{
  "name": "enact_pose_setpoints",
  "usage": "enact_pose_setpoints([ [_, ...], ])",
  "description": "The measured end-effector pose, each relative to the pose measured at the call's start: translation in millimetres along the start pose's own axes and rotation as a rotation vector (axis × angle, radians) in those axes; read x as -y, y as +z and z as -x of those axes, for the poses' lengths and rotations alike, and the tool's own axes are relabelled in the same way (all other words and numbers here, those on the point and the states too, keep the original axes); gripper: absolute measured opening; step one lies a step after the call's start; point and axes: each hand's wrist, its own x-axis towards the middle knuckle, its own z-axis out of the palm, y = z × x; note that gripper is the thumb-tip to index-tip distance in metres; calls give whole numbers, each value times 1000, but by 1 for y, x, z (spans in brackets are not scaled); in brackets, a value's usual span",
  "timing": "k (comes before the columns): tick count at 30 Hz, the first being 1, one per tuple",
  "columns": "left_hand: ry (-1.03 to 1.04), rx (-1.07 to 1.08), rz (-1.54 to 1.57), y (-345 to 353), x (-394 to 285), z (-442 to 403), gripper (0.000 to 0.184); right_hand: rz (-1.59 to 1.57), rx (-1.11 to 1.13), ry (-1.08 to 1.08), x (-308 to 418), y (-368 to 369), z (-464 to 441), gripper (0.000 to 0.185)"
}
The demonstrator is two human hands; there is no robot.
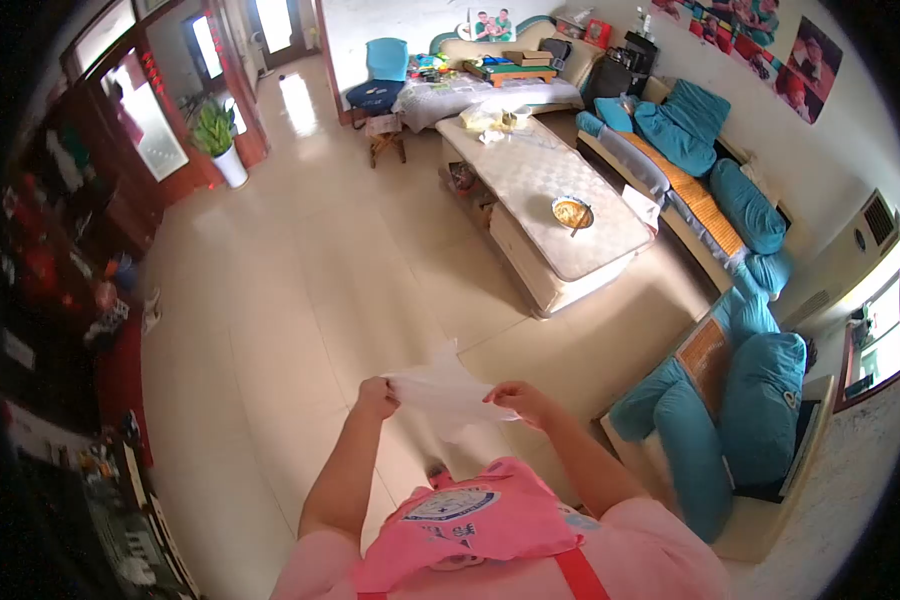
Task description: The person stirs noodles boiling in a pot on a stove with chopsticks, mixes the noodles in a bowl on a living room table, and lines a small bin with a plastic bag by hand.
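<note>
A thin, crumpled white plastic bag (pixel 440 394) is stretched between my two hands in front of my body, above the tiled floor. My left hand (pixel 377 397) is closed in a fist around its left edge. On the opposite side, my right hand (pixel 523 401) pinches the bag's right edge between thumb and fingers. Loose corners of the bag stick up at the top and hang down below. Under my arms is a pink apron (pixel 490 515) with printed lettering and red straps.
Ahead to the right stands a long table (pixel 540 165) bearing a bowl of food (pixel 572 213). Sofas with teal cushions (pixel 760 400) line the right side. A potted plant (pixel 215 130) is by the doorway, a small stool (pixel 384 140) near the daybed. Dark cabinets (pixel 70 220) run along the left.
</note>
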Motion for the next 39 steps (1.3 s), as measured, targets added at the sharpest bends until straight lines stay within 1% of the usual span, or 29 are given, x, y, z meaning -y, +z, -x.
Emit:
enact_pose_setpoints([
  [2,247,64,-541,46,-27,-33,21,176,-74,-39,10,-21,-53,30],
  [3,372,56,-753,76,-40,-39,23,494,-281,-148,12,-36,-83,40],
  [4,491,10,-858,123,-61,-14,33,814,-487,-255,18,-51,-113,50],
  [5,491,18,-865,147,-80,-25,33,810,-497,-254,31,-66,-143,50],
  [6,684,285,-946,167,-94,-37,38,863,-551,-313,46,-81,-172,59],
  [7,781,417,-984,185,-113,-48,41,918,-601,-374,66,-93,-198,68],
  [8,877,554,-1007,202,-131,-59,44,877,-589,-291,88,-107,-226,71],
  [9,810,691,-1186,222,-161,-66,42,880,-586,-294,108,-123,-255,71],
  [10,744,824,-1367,245,-197,-81,41,932,-644,-438,131,-141,-295,70],
  [11,755,815,-1368,269,-233,-97,41,978,-698,-581,152,-159,-334,69],
  [13,988,223,-1716,300,-288,-116,30,912,-691,-530,263,-143,-343,63],
  [15,1327,-91,-1435,357,-354,-82,26,758,-683,-714,363,-121,-353,56],
  [16,1325,-93,-1426,370,-375,-93,26,767,-679,-714,393,-117,-365,56],
  [18,1722,-308,-1125,393,-425,-131,23,816,-686,-971,440,-117,-411,51],
  [20,1476,-261,-1245,373,-427,-229,33,858,-614,-847,405,-145,-495,49],
  [21,1169,-138,-1353,357,-427,-279,35,983,-584,-857,367,-166,-543,49],
  [22,824,-52,-1502,337,-424,-326,40,979,-416,-413,338,-181,-578,55],
  [23,800,80,-1541,299,-413,-391,45,1081,-357,-218,302,-196,-621,60],
  [25,747,167,-1573,279,-434,-446,47,1054,-362,-207,272,-206,-659,60],
  [27,709,103,-1571,308,-494,-476,47,1037,-397,-194,301,-205,-714,58],
  [29,700,-12,-1380,352,-559,-478,45,1009,-480,-362,361,-202,-752,55],
  [30,771,4,-1361,386,-608,-465,45,1006,-490,-347,412,-194,-766,55],
  [31,1244,-62,-1313,398,-628,-484,43,933,-586,-490,469,-182,-768,50],
  [32,1367,-80,-1267,424,-667,-482,41,849,-682,-628,506,-175,-787,46],
  [33,1498,-95,-1211,452,-705,-480,40,830,-702,-620,524,-176,-814,46],
  [34,1501,-69,-1227,461,-723,-495,40,768,-705,-653,537,-180,-832,44],
  [36,1291,98,-1384,473,-757,-544,40,768,-679,-605,540,-205,-882,47],
  [37,1289,119,-1392,475,-766,-569,40,763,-697,-596,536,-218,-903,47],
  [39,866,243,-1494,475,-785,-630,42,745,-519,-175,536,-248,-954,52],
])
